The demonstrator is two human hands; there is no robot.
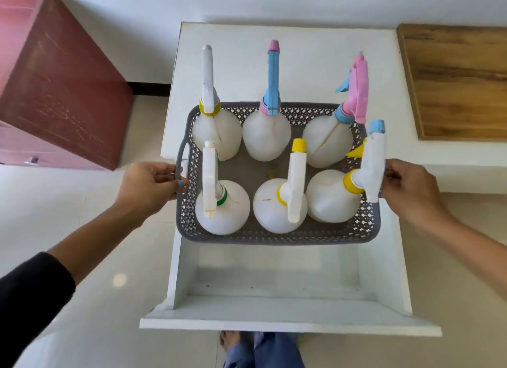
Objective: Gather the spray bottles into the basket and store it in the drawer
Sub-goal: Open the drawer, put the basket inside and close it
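A grey perforated basket (277, 237) holds several white spray bottles standing upright in two rows, with white, blue, pink and yellow spray heads; one bottle (222, 211) stands at the front left. My left hand (149, 185) grips the basket's left handle and my right hand (410, 188) grips its right side. The basket hangs over the back part of an open white drawer (288, 310), which is pulled out towards me from a white cabinet (310, 63).
A pink cabinet (57, 87) stands to the left. A wooden board (461, 79) lies on a white surface to the right. My feet (260, 348) show below the drawer front. The floor is white tile.
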